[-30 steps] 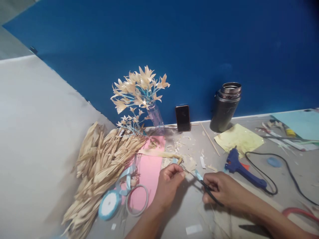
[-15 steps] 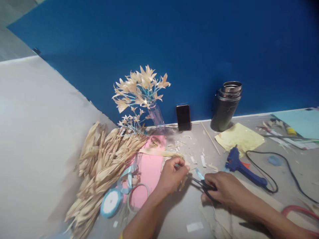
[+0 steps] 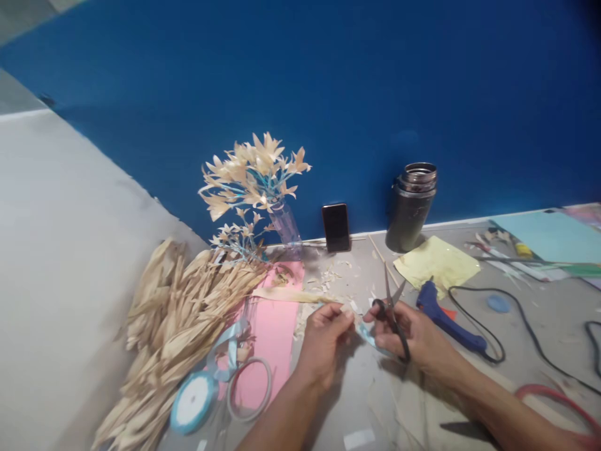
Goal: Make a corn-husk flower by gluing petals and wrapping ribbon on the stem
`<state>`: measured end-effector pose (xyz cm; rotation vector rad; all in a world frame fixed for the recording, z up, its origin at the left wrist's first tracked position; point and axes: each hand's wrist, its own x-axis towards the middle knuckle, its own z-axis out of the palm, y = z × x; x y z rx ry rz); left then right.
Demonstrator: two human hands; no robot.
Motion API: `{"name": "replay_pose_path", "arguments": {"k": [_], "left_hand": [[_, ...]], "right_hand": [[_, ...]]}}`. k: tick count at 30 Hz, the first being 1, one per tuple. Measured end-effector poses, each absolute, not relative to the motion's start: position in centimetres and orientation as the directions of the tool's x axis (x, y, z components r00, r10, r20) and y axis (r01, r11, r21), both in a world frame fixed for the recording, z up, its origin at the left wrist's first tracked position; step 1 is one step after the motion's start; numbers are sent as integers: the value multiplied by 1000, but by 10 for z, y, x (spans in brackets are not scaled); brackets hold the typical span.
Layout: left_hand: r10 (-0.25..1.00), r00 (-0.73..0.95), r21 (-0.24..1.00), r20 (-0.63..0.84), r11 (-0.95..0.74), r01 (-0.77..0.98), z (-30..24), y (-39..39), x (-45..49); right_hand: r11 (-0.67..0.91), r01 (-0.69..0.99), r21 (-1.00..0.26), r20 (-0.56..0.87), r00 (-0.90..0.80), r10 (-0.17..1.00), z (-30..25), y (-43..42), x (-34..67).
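My left hand [image 3: 325,335] pinches a small tan husk piece with a strip of light blue ribbon [image 3: 365,333] running from it toward my right hand. My right hand [image 3: 413,335] is closed through the handles of black scissors [image 3: 392,308], whose blades point up and away, slightly parted. It also touches the ribbon's other end. Both hands hover just above the grey table [image 3: 357,401], close together.
A heap of dried corn husks [image 3: 178,326] lies left, with a blue ribbon spool [image 3: 191,401], a tape ring [image 3: 248,389] and pink paper [image 3: 272,332]. Behind stand a vase of husk flowers [image 3: 256,181], a phone [image 3: 336,227] and a metal flask [image 3: 410,205]. A blue glue gun [image 3: 448,316] lies right.
My right hand swung the scissors from pointing left at the ribbon to pointing up and away. Both hands came closer together, and the view shifted slightly right.
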<state>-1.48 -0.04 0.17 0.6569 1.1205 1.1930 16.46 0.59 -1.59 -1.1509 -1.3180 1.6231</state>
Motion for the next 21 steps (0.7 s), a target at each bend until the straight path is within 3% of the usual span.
{"name": "replay_pose_path", "arguments": {"k": [5,13,21], "left_hand": [[934,67,863,-351,351,-364,-5,-9,4],[935,137,864,-328,356,-357,-8,-12,0],[945,103,875,-309,325,-359,-3,-13,-3]], "right_hand": [[-173,-103,-980,-147,-224,963,-18,3,164],[-268,-140,-953,-237,-205,950,-12,3,165],[-249,-84,-965,-223,-241,945,-7,4,166]]}}
